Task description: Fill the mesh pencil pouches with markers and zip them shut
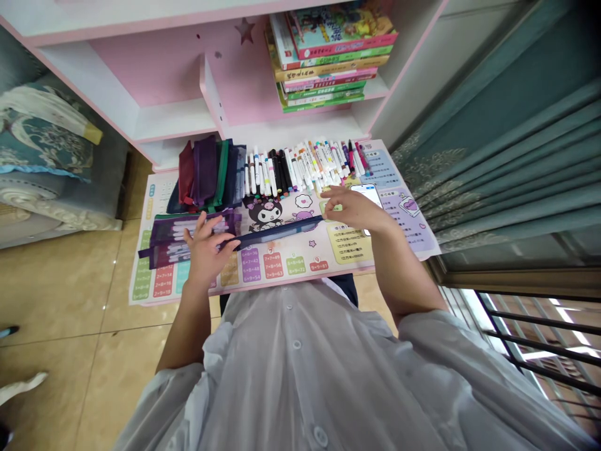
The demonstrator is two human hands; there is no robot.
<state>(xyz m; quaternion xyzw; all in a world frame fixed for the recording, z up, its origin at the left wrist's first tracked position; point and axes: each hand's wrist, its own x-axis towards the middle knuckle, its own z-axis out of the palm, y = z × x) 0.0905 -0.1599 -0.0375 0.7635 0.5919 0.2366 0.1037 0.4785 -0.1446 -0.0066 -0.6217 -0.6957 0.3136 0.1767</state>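
The left hand (205, 250) is clenched, its fingers curled around the left end of a slim navy-blue zip pouch (277, 232), which lies across the centre of a laminated multiplication-table mat (300, 260). The right hand (353, 210) is open and grasps nothing, with fingers spread just beyond the pouch's right end; a white smartphone (367, 195) lies partly behind it, and contact cannot be confirmed. A purple mesh zip pouch (188, 235) holding marker pens lies at frame left, beside the left hand. Above, a close row of loose marker pens (300, 166) lies beside a stack of red, purple and green fabric pouches (206, 175). Caution: a careless sweep of either hand could scatter the round pens or shift the smartphone; dragging the mat could have the same effect.
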